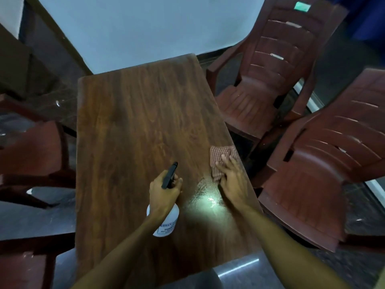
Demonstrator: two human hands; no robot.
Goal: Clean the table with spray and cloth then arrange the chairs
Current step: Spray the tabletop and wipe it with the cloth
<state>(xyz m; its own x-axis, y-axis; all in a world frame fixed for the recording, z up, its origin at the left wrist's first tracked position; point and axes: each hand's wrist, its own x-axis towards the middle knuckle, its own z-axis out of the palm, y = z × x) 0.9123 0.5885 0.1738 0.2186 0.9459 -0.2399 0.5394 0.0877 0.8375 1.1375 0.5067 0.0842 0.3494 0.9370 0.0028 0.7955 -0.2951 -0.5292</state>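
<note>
Dark brown wood-grain table (129,122), long and rectangular, fills the middle of the view and stretches away from us toward a pale wall (145,28). Our left hand (164,192) is clenched around the neck of a white plastic spray bottle (169,222) with a black trigger head. We hold the bottle above the near half of the table, its nozzle pointing away from us. Our right hand (231,180) lies on a brown checked cloth (220,155), with fingers straight and spread, pressing it flat against the tabletop near the right edge. Between our two hands a wet, streaked patch (208,199) reflects a bright spot of light.

Two reddish-brown moulded plastic armchairs stand close to the table's right side. One is further away (260,90), and the other is nearer to us (325,174); both are turned at angles. Parts of two similar chairs show along the left side, one beside the middle of the table (31,147) and one in the lower corner (25,265).
</note>
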